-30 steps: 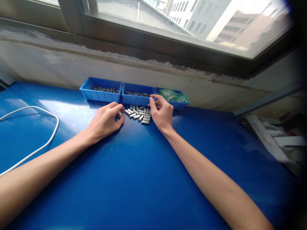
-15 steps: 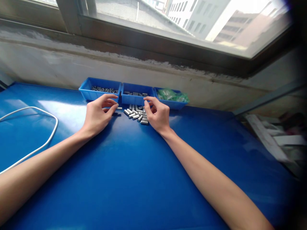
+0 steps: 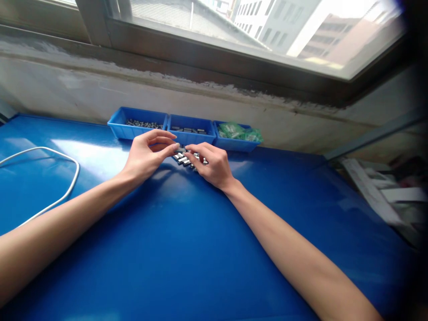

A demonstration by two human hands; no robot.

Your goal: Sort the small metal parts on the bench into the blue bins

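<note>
My left hand (image 3: 149, 151) pinches one end of a small metal piece (image 3: 180, 150) between thumb and fingers. My right hand (image 3: 210, 164) is closed at the other end of that piece; whether its fingertips hold something small of their own is too small to tell. Below and between the hands, several short metal pieces (image 3: 183, 161) lie in a pile on the blue table, partly hidden by my right hand.
Behind the hands stand three blue bins: the left one (image 3: 125, 131) with small metal parts, the middle one (image 3: 209, 139) with metal pieces, the right one (image 3: 234, 145) with green plastic bags (image 3: 236, 130). A white cable (image 3: 72, 185) curves at the left.
My left hand has moved right and my right hand left, so their fingertips now meet at the metal piece above the pile.
</note>
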